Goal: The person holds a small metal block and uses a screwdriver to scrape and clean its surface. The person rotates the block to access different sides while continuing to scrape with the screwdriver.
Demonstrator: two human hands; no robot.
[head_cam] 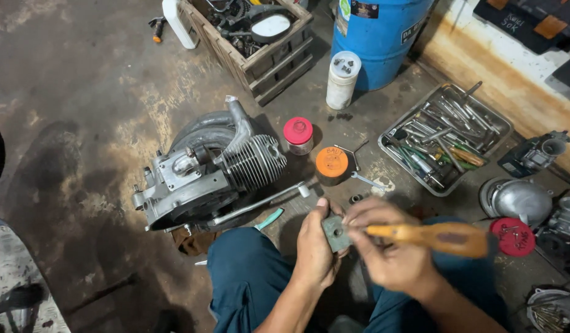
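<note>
My left hand [314,250] grips a small flat grey metal part [336,232] with a hole in its middle, held over my knees. My right hand [389,253] is closed around a screwdriver with an amber handle [442,236]; its tip end points at the grey part. The right hand is blurred. Just beyond my hands, on the concrete floor, lies a small finned engine [211,169] on its side, with a long metal bar [260,203] leaning by it.
A metal tray of tools [445,139] sits at right. Jars with red [298,134] and orange [332,163] lids, a white container [343,79], a blue barrel [377,37], a wooden crate of parts [254,37] and engine parts [522,198] surround me.
</note>
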